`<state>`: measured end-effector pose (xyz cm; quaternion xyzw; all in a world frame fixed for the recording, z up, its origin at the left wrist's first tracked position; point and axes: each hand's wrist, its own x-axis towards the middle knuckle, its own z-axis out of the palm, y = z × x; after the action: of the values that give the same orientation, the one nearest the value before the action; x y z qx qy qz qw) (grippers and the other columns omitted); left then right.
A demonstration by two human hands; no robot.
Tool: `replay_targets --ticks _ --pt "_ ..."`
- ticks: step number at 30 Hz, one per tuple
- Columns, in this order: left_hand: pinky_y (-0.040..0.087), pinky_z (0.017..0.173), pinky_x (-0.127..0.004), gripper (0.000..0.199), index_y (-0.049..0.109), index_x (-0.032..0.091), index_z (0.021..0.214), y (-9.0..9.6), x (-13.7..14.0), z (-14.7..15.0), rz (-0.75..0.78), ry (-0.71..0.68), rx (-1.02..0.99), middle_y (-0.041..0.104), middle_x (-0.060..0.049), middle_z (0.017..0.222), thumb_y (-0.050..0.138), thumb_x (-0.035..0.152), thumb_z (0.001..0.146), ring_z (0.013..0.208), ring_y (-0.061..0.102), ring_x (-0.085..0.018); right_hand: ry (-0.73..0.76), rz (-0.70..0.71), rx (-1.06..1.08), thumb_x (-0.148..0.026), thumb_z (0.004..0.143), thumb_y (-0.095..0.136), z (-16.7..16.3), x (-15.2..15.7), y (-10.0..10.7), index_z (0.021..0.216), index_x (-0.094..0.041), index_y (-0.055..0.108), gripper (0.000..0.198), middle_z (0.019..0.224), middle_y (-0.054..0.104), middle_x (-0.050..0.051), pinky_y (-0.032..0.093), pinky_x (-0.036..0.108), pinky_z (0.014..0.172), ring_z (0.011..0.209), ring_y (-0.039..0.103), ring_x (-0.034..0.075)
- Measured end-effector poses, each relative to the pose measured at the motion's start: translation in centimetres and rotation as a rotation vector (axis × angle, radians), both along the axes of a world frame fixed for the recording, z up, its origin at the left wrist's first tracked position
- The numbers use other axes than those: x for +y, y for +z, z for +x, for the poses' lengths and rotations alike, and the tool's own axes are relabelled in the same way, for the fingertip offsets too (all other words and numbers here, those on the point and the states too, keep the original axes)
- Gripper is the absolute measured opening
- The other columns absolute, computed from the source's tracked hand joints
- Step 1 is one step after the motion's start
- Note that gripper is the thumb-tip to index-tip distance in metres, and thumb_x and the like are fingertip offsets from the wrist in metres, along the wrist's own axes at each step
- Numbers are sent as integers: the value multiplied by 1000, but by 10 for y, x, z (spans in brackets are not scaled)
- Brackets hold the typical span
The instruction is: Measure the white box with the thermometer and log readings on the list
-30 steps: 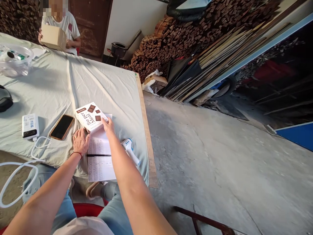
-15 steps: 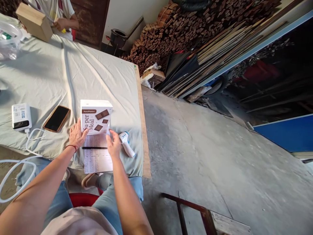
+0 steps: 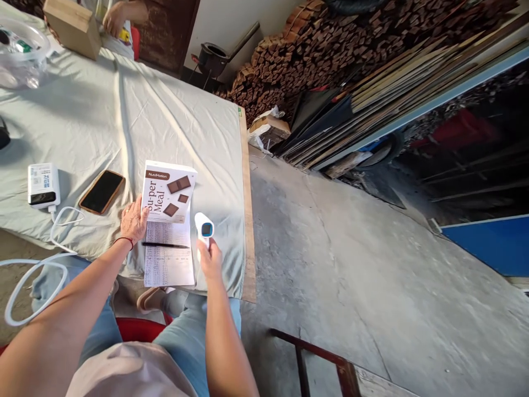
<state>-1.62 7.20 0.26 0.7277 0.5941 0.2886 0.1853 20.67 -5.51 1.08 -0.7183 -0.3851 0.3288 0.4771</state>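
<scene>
A white snack box (image 3: 169,193) with brown bars printed on it sits on the upper part of a written sheet (image 3: 169,268). My left hand (image 3: 134,223) grips the box's lower left edge, thumb at the front corner and fingers along the side. Across the sheet, just below the box, lies a black pen (image 3: 165,245). My right hand (image 3: 211,262) is closed round the handle of a white infrared thermometer (image 3: 204,221), held upright to the right of the box with its small screen facing me.
On the cloth-covered table (image 3: 91,116) a phone (image 3: 101,191) and a white power bank (image 3: 43,186) with a cable lie left. Farther back are a cardboard box (image 3: 73,30), a clear plastic container (image 3: 20,55) and another person's hand (image 3: 115,19). The table's right edge (image 3: 248,220) borders concrete floor.
My right hand has left the snack box and picked up the thermometer, turning it upright. The box now leans back more, its front facing up, with my left hand still on it.
</scene>
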Motion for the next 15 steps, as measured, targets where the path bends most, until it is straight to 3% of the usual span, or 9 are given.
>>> replay_targets --ticks 3,6,15 --pt "32 111 -47 70 37 13 149 0 1 0 1 4 16 56 -15 139 11 54 98 130 47 -30 96 104 249 -59 78 56 -45 5 7 80 -20 59 39 59 48 -5 36 24 55 58 43 12" --pt "33 110 -46 68 38 13 148 1 1 0 10 0 34 57 -15 137 12 52 99 129 48 -30 156 125 298 -59 78 58 -73 16 13 78 -20 57 38 59 47 -6 37 22 55 59 43 11" --pt "34 108 -44 69 40 15 147 4 -2 2 15 5 53 62 -14 128 11 55 99 125 51 -30 146 143 231 -54 80 57 -88 23 11 90 -21 59 35 68 56 -2 44 26 61 67 53 15"
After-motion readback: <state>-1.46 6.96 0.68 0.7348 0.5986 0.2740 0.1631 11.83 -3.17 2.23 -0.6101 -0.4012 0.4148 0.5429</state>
